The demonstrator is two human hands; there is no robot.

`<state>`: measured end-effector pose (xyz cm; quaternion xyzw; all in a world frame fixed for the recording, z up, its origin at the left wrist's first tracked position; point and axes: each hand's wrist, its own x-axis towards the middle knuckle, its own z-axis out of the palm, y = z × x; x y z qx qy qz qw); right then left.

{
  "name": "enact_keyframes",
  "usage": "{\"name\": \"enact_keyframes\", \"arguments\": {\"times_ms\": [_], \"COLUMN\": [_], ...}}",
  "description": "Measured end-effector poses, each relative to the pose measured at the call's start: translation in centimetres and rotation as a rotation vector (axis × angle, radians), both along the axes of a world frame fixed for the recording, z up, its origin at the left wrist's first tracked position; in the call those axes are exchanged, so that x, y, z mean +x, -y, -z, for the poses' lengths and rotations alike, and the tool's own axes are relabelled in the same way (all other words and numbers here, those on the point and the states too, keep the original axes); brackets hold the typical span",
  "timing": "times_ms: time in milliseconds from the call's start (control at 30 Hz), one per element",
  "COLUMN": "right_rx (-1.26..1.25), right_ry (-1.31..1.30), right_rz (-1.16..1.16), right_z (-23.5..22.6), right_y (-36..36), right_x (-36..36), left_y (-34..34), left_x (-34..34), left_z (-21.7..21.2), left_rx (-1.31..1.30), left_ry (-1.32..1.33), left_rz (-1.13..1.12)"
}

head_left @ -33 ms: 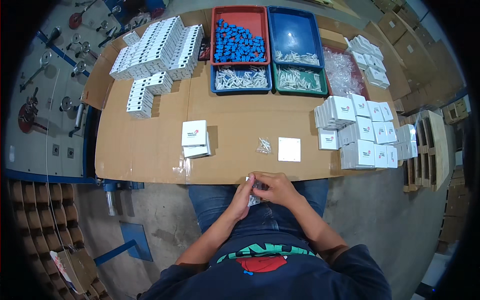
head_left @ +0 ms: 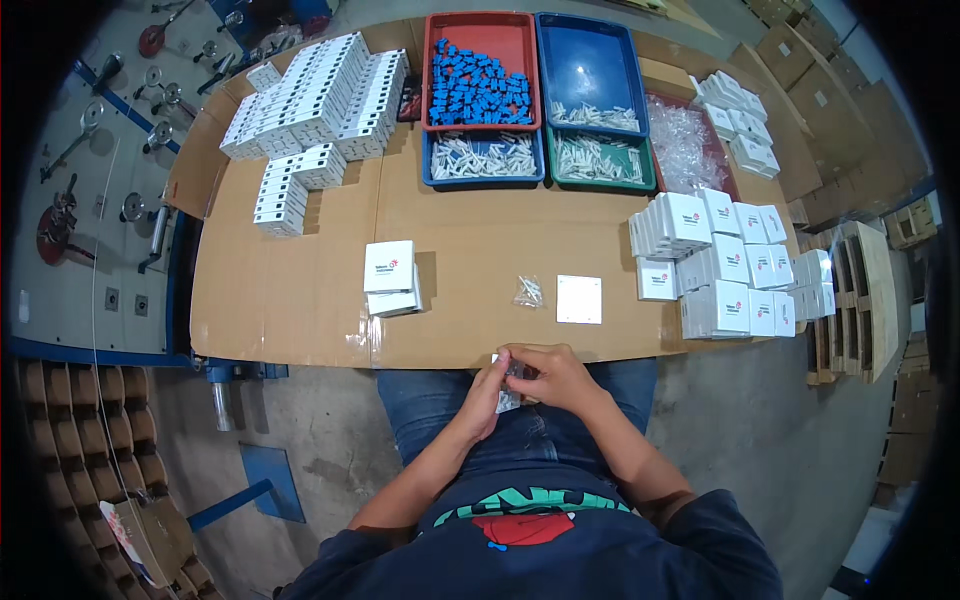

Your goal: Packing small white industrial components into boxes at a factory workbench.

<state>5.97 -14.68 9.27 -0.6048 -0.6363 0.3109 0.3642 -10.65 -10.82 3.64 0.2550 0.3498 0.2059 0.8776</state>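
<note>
Just off the table's near edge, above my lap, my left hand [head_left: 481,402] cups a small white plastic unit [head_left: 507,401], standing on its side. My right hand [head_left: 556,378] reaches over from the right, fingers bent and pressed to the same unit. Most of the unit is hidden by the fingers. On the table beyond my hands lie a small clear bag of white pieces [head_left: 528,291] and a flat white square plate [head_left: 579,300]. To their left is a short stack of white square covers [head_left: 389,267] with a red mark.
Trays hold blue parts [head_left: 480,90] and white plugs [head_left: 482,157] at the back. Stacked white boxes [head_left: 300,100] stand back left. Several white covers [head_left: 725,255] line the right side, near a pile of clear bags [head_left: 688,145]. The cardboard tabletop [head_left: 285,300] ends just past my hands.
</note>
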Motion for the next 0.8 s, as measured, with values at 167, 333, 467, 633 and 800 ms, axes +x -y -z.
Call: {"name": "enact_keyframes", "arguments": {"times_ms": [167,333,467,633,800], "right_rx": [0.073,0.040,0.137,0.126,0.124], "right_ry": [-0.017,-0.093,-0.007,-0.046,-0.025], "right_rz": [0.008,0.015,0.042,0.003,0.026], "right_z": [0.6,0.6,0.4,0.1,0.7], "right_y": [1.0,0.9,1.7,1.5,1.9], "right_x": [-0.3,0.0,-0.2,-0.2,-0.2], "left_y": [0.6,0.7,1.0,1.3,1.4], "left_x": [0.1,0.1,0.7,0.1,0.5], "left_z": [0.7,0.0,0.2,0.0,-0.5], "left_rx": [0.049,0.046,0.130,0.113,0.175], "left_ry": [-0.005,0.006,-0.045,-0.035,-0.034], "left_rz": [0.006,0.031,0.008,0.005,-0.001]}}
